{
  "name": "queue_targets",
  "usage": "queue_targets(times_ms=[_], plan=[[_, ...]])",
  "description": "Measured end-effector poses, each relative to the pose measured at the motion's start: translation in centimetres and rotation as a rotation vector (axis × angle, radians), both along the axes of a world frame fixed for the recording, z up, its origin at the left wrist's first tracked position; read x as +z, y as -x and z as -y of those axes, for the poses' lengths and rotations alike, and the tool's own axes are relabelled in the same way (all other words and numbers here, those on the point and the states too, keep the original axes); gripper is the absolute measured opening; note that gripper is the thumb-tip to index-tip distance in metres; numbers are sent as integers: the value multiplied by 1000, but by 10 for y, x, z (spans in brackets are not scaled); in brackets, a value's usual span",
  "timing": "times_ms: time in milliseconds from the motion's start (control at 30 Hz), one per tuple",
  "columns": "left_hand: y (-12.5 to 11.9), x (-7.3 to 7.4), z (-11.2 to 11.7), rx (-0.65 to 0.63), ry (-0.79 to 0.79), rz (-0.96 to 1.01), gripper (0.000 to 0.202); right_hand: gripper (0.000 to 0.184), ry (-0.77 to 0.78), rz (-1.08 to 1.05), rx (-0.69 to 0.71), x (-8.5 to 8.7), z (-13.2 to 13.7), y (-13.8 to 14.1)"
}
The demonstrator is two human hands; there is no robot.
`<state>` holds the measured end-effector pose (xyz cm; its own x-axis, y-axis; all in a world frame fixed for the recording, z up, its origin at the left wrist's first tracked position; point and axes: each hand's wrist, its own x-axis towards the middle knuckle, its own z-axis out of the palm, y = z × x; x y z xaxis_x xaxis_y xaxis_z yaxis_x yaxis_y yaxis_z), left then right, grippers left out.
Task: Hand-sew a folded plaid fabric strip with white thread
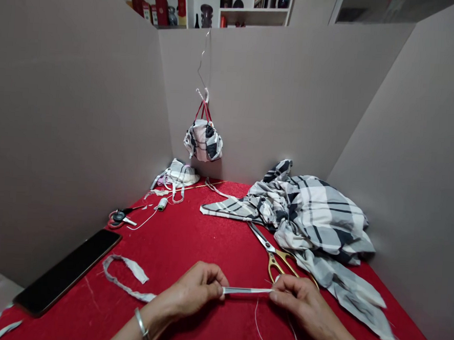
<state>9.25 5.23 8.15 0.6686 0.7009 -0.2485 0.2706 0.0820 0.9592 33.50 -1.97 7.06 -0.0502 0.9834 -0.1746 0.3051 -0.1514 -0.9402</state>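
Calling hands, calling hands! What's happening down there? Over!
Left hand and right hand pinching thin pale fabric strip, pulled straight between them. Gold-handled scissors just beyond right hand. White thread dangling below strip. Over.

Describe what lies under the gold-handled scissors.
The gold-handled scissors' blades rest on red cloth; the handles seem to overlap the checked fabric. The right hand covers part of them. Directly beneath, nothing can be seen.

Even, bright indoor light, apparently from above, soft shadows under the left hand (191, 291) and right hand (303, 308) on the red surface (191, 245), faint sheen on the dark phone (67, 272), wide-angle distortion splaying the grey walls (80, 104) at the edges, sharp focus throughout
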Motion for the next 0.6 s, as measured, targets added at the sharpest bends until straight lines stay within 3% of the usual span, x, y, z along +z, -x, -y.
queue_targets(times_ms=[300,467,600], plan=[[-7,-6,2,185,-1,-13,14,30,30,-25,-16,0,0,1],[-6,-2,2,175,-59,121,14,30,40,-30,-30,1,-2,2],[-5,-3,2,134,-88,20,15,31,50,-36,-30,2,-3,2]])
